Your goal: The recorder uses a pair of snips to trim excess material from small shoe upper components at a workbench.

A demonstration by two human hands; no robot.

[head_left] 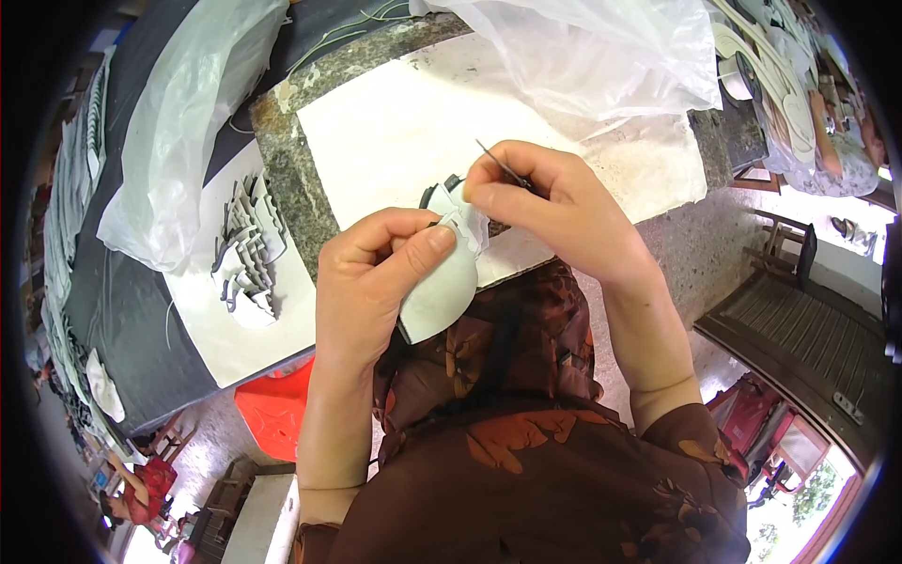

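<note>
head view: the left hand (371, 268) has its grip pinched, thumb against forefinger, on a pale curved piece (440, 299) with dark trim, held up across the near edge of a stone slab (284, 155); the right hand (559, 207) pinches a thin pointed tool (504, 164) beside the piece's upper end. the piece looks light, bendable and easily creased, so its broad body seems the safest hold, away from the tool's tip. open room lies over the white paper (404, 122); a plastic bag (601, 56) bounds the far side, stacked pieces (252, 307) the left.
</note>
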